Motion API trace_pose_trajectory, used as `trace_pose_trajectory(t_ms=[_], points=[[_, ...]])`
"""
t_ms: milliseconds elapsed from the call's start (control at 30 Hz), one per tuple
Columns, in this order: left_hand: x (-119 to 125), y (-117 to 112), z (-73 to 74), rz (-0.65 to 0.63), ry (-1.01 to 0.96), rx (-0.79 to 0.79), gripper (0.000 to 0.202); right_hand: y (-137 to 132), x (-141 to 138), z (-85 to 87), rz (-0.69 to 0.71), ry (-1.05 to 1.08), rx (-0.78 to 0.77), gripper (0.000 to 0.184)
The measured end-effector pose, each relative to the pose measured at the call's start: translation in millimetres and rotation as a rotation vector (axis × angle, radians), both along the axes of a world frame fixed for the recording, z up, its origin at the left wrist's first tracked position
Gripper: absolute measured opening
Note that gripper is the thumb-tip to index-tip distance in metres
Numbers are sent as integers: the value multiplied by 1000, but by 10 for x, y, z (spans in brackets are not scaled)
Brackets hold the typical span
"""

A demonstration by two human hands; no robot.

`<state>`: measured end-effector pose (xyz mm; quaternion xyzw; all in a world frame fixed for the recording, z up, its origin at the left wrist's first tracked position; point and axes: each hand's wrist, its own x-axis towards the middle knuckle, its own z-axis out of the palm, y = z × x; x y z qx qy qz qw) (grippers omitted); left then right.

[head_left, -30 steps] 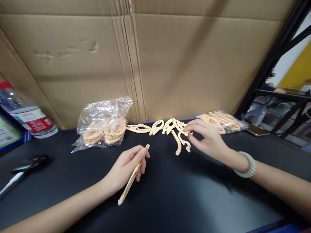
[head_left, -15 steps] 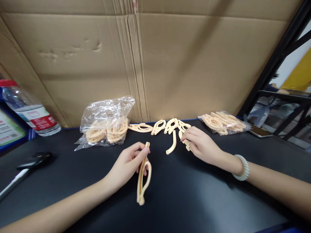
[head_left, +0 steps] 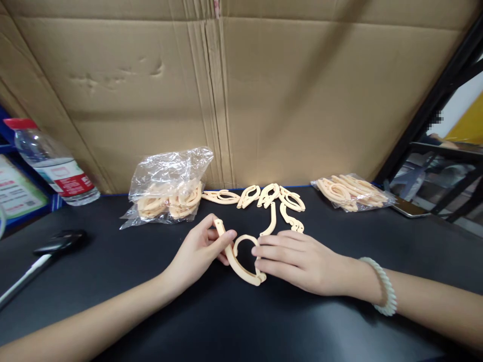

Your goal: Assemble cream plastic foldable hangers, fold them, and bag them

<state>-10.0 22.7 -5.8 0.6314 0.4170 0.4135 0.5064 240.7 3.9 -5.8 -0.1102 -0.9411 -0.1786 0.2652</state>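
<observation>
A beige plastic folding hanger, with a curved arm and a round hook, is held between my hands above the black table. My left hand pinches the upper end of the arm between thumb and fingers. From the other side, my right hand has its fingers closed on the hook side, near the joint; its thumb is hidden. Just beyond the right fingers lies a loose curved hanger arm. Small beige hanger parts rest to its right.
Several folded hangers line the back of the table. A clear bag of hangers stands left, another packed bag right, beside a phone. At far left are a water bottle and a black mouse. Cardboard walls the back.
My right hand has come from the small parts at the back toward me and onto the hanger. The hanger has turned, and its arm and hook are now spread apart.
</observation>
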Motion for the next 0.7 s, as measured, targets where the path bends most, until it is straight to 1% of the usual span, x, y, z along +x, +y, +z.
trace_pose_trajectory(t_ms=[133, 267, 367, 467, 533, 567, 633, 667, 700], points=[[14, -37, 35, -114, -42, -41, 41, 0, -12, -7, 2, -21, 61, 22], [28, -55, 73, -161, -54, -56, 41, -3, -16, -9, -16, -22, 125, 23], [24, -60, 69, -143, -50, -30, 39, -3, -19, 2, -48, -45, 102, 20], [19, -72, 38, -68, -17, 42, 33, 11, -13, 3, -79, -69, 21, 22], [19, -82, 10, 23, 30, 164, 33, 20, -2, -7, -90, -73, -18, 24], [18, -87, -4, 80, 75, 268, 37, 23, 5, -14, -94, -73, -26, 25], [13, -97, -30, 175, 233, 529, 44, 27, 17, -28, -97, -80, -36, 26], [9, -105, -40, 194, 333, 660, 44, 28, 19, -33, -97, -85, -39, 26], [6, -115, -47, 186, 431, 779, 44, 27, 18, -37, -97, -87, -41, 26]])
